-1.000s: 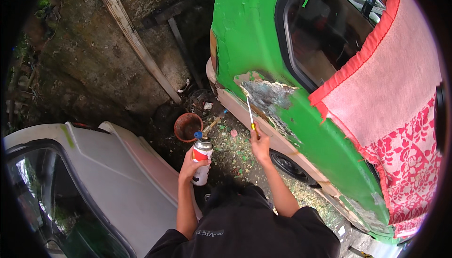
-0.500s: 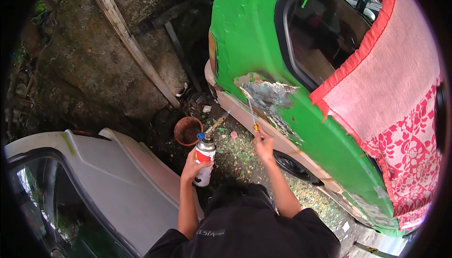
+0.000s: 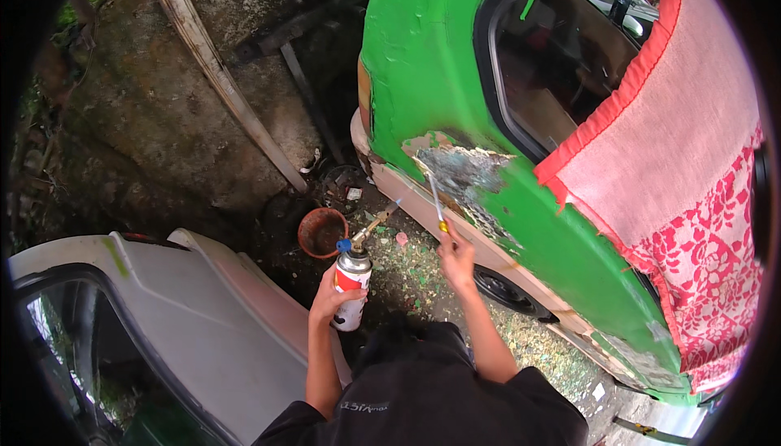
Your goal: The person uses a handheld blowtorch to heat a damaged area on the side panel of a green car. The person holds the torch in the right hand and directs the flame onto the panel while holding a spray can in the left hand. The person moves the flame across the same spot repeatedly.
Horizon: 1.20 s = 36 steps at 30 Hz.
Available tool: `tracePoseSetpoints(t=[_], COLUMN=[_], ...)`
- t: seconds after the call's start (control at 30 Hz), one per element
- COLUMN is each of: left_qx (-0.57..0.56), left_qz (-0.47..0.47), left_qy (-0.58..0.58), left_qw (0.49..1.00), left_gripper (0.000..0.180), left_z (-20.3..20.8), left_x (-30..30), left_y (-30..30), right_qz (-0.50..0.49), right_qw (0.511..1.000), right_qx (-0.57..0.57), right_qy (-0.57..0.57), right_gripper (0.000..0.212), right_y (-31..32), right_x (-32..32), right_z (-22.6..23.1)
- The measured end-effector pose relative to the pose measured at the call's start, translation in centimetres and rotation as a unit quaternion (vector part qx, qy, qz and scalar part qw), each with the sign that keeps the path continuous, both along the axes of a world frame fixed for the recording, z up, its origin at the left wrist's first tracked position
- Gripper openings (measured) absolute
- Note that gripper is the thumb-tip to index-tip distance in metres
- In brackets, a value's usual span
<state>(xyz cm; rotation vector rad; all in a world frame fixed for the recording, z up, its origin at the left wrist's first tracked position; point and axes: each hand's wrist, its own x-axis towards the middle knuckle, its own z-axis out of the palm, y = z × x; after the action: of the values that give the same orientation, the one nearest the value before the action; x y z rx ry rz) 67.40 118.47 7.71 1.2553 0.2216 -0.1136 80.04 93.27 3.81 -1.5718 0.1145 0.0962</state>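
My left hand (image 3: 329,296) is wrapped around the can of a gas torch (image 3: 352,299), white and red with a blue knob. From its brass nozzle a faint bluish flame points toward the car's lower edge. My right hand (image 3: 457,260) grips the yellow handle of a screwdriver (image 3: 437,203). Its thin metal shaft reaches up to the edge of a bare, scorched patch (image 3: 465,171) on the green car (image 3: 431,63), where paint has peeled away. Whether the tip touches the metal I cannot tell.
A pink and red patterned cloth (image 3: 634,226) drapes over the green car. On the left stands a pale grey car (image 3: 220,324). A brown pot (image 3: 323,233) sits on the ground near the torch. Paint chips (image 3: 411,271) litter the floor, and a long wooden beam (image 3: 211,63) leans behind.
The torch has dipped slightly toward me, and its flame looks longer. My right hand with the screwdriver has shifted very little, slightly lower.
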Motion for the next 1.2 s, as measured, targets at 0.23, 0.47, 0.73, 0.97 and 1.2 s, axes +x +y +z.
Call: tracePoseSetpoints(t=[0.23,0.47,0.73,0.97,1.2], left_qx=[0.006,0.028,0.016,0.008,0.016], left_qz=[0.002,0.011,0.017,0.025,0.039], left_qy=[-0.017,-0.007,-0.022,-0.017,-0.002], left_qw=[1.000,1.000,0.999,0.999,0.999], left_gripper=[0.062,0.056,0.057,0.057,0.054], left_z=[0.2,-0.4,-1.6,-1.6,-1.5], left_x=[0.8,0.7,2.7,3.1,2.3], left_y=[-0.4,-1.3,-1.5,-2.1,-1.8], right_qz=[0.015,0.025,0.039,0.051,0.061], right_qw=[1.000,1.000,0.997,0.998,0.996], right_qx=[-0.012,0.003,0.023,-0.038,-0.066], right_qy=[0.000,0.011,0.055,0.009,0.008], right_gripper=[0.042,0.042,0.043,0.042,0.042], right_y=[-1.6,-2.6,-2.4,-3.2,-2.7], right_x=[-0.5,-0.8,0.1,0.0,0.9], right_z=[-0.3,0.0,1.8,1.0,1.2])
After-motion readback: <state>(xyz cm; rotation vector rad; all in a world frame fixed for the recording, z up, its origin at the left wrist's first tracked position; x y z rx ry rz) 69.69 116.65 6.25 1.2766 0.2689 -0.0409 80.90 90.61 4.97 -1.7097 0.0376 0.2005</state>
